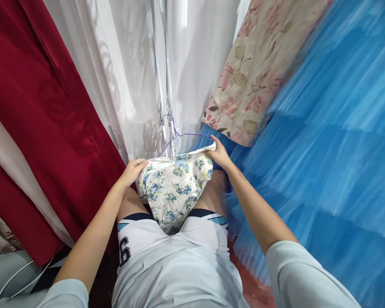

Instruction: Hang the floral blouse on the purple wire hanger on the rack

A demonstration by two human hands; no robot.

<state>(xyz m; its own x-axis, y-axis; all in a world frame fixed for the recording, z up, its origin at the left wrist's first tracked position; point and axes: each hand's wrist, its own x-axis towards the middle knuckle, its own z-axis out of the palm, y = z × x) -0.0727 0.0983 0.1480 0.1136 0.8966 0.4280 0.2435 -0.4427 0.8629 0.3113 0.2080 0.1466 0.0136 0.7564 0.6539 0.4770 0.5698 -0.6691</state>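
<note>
A white garment with blue and yellow flowers (pixel 173 188) hangs between my hands, its lower part draped over my lap. My left hand (pixel 133 171) is closed on its upper left corner, the fingers lying over the fabric edge. At the upper right corner my right hand (pixel 218 152) pinches the cloth near the end of the hanger. That purple wire hanger (pixel 176 135) rises out of the garment's top edge, and its hook points away from me. Part of the hanger is hidden inside the cloth.
White sheer curtains (pixel 125 77) hang in front. Dark red cloth (pixel 51 128) hangs on the left. A pink-flowered beige fabric (pixel 244 90) and a layered blue tulle skirt (pixel 327 167) hang at the right. A white cable (pixel 22 271) lies at the lower left.
</note>
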